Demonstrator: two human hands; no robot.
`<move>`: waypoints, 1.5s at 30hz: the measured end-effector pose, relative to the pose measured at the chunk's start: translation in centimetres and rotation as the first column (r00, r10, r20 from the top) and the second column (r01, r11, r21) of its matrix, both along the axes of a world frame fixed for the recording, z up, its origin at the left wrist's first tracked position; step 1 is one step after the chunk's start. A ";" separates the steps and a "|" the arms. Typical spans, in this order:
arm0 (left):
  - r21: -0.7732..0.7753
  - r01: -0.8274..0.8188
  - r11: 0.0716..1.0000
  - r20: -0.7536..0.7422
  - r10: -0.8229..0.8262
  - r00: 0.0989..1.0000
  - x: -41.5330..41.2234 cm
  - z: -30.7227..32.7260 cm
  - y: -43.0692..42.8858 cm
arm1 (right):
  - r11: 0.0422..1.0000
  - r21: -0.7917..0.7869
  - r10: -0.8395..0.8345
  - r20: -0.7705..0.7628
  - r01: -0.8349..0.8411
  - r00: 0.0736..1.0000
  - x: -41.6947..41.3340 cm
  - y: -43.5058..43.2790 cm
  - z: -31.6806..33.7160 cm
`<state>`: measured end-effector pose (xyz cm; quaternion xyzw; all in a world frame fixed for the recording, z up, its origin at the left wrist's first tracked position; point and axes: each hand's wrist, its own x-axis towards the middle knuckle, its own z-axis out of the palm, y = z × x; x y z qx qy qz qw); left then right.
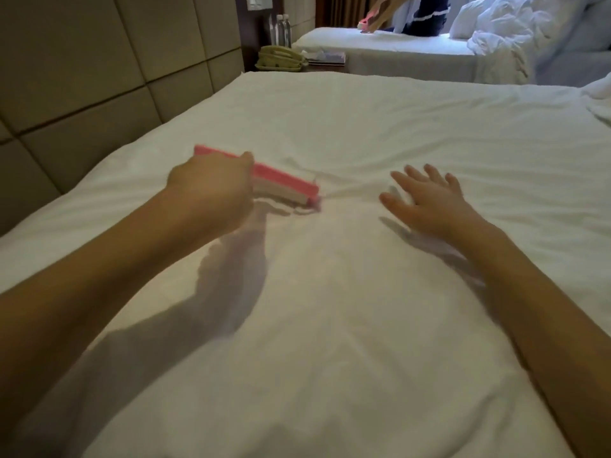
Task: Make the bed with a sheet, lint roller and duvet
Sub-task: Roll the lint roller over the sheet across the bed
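The left hand point(211, 190) grips the pink lint roller point(284, 185), fingers curled round its handle. Its head is on the sheet point(363, 309), left of the bed's middle. The right hand point(433, 203) is spread, fingers straight, beside it. The sheet looks laid and rolling seems underway. Bunched white bedding point(600, 94) at the bed's right edge, likely the duvet, is not yet spread. No writing is legible.

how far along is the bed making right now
Done: the white sheet lies spread out, though creased. In hand: the left hand grips the pink lint roller on it; the right hand is open beside it. Left: no duvet covers it yet.
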<state>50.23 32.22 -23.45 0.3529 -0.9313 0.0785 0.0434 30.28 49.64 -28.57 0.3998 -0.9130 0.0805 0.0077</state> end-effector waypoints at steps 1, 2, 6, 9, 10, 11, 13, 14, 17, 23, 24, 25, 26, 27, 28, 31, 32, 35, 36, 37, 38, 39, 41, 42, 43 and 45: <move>0.048 -0.021 0.999 0.024 0.020 0.999 -0.8 -0.3 -1.1 | 0.999 0.012 0.033 -0.018 -0.033 0.999 0.5 -1.7 0.3; 0.115 -0.013 0.993 0.014 0.011 1.000 -2.1 -0.7 -2.3 | 0.998 0.029 0.055 -0.018 -0.054 0.998 1.1 -3.4 0.3; 0.277 0.091 0.956 -0.108 -0.064 0.992 -8.9 -2.2 -6.9 | 0.994 0.068 0.075 0.071 -0.080 0.995 1.9 -7.6 -2.3; 0.316 0.117 0.942 -0.155 -0.070 0.985 -11.5 -2.7 -8.0 | 0.995 0.062 0.073 0.095 -0.079 0.993 1.1 -7.6 -3.0; 0.319 0.126 0.939 -0.168 -0.075 0.983 -11.0 -2.8 -7.7 | 0.995 0.067 0.073 0.096 -0.080 0.993 1.0 -7.5 -3.0; 0.315 0.139 0.939 -0.172 -0.087 0.981 -9.8 -2.8 -7.1 | 0.993 0.077 0.076 0.099 -0.084 0.992 1.0 -7.5 -2.9; 0.300 0.160 0.940 -0.142 -0.122 0.982 -6.6 -2.8 -5.6 | 0.991 0.090 0.086 0.104 -0.096 0.991 1.2 -7.6 -2.8; 0.301 0.152 0.942 -0.118 -0.121 0.986 -4.8 -2.6 -4.8 | 0.991 0.091 0.090 0.103 -0.099 0.991 1.2 -7.6 -2.8; 0.315 0.115 0.942 -0.055 -0.103 0.993 -2.4 -1.3 -3.6 | 0.991 0.084 0.092 0.107 -0.102 0.990 1.2 -7.6 -2.6; 0.294 0.173 0.940 -0.161 -0.130 0.978 -11.6 -3.0 -9.4 | 0.991 0.065 0.105 0.128 -0.114 0.986 1.0 -7.4 -2.7; 0.314 0.173 0.934 -0.191 -0.116 0.975 -13.1 -3.4 -9.7 | 0.991 0.064 0.106 0.128 -0.115 0.986 1.0 -7.4 -2.7; 0.334 0.168 0.927 -0.213 -0.100 0.972 -14.2 -3.6 -9.8 | 0.991 0.062 0.106 0.129 -0.115 0.986 1.0 -7.3 -2.7; 0.347 0.167 0.923 -0.223 -0.092 0.970 -14.9 -3.7 -9.7 | 0.992 0.057 0.106 0.128 -0.114 0.986 1.0 -7.3 -2.7; 0.357 0.168 0.919 -0.223 -0.091 0.971 -15.0 -3.6 -9.4 | 0.992 0.056 0.105 0.127 -0.113 0.986 0.9 -7.3 -2.7; 0.362 0.168 0.917 -0.213 -0.094 0.973 -14.3 -3.2 -8.9 | 0.992 0.062 0.105 0.126 -0.114 0.986 0.9 -7.3 -2.6; 0.333 0.135 0.933 -0.111 -0.103 0.988 -9.6 -1.4 -6.7 | 0.991 0.084 0.096 0.119 -0.107 0.988 0.6 -7.1 -2.6; 0.333 0.111 0.936 -0.069 -0.093 0.993 -7.7 -1.0 -5.8 | 0.991 0.094 0.080 0.118 -0.092 0.990 0.5 -7.0 -2.6; 0.300 0.057 0.952 0.043 -0.074 0.996 -3.5 -0.3 -3.3 | 0.990 0.136 0.005 0.122 -0.022 0.992 0.2 -6.8 -2.5; 0.288 0.067 0.955 0.037 -0.081 0.996 -3.4 -0.1 -3.3 | 0.989 0.144 -0.007 0.132 -0.012 0.991 0.2 -6.8 -2.5; 0.286 0.083 0.954 0.010 -0.090 0.996 -3.9 0.0 -3.5 | 0.989 0.144 -0.009 0.142 -0.012 0.990 0.3 -6.8 -2.5; 0.278 0.111 0.954 -0.020 -0.109 0.994 -4.9 -0.1 -4.3 | 0.990 0.140 -0.006 0.150 -0.016 0.989 0.3 -6.8 -2.5; 0.273 0.136 0.952 -0.044 -0.129 0.991 -6.3 -0.4 -5.3 | 0.991 0.136 -0.004 0.157 -0.018 0.988 0.4 -6.8 -2.5; 0.276 0.167 0.947 -0.096 -0.146 0.985 -9.4 -1.3 -6.8 | 0.991 0.132 -0.005 0.158 -0.017 0.987 0.4 -6.8 -2.5; 0.289 0.180 0.940 -0.125 -0.150 0.981 -10.7 -2.0 -7.1 | 0.991 0.135 -0.007 0.157 -0.015 0.987 0.5 -6.8 -2.5; 0.299 0.189 0.935 -0.155 -0.148 0.977 -11.8 -2.7 -7.3 | 0.991 0.136 -0.009 0.156 -0.013 0.988 0.4 -6.8 -2.5; 0.311 0.184 0.933 -0.194 -0.127 0.973 -12.6 -3.7 -7.1 | 0.991 0.133 -0.011 0.162 -0.010 0.987 0.4 -6.9 -2.5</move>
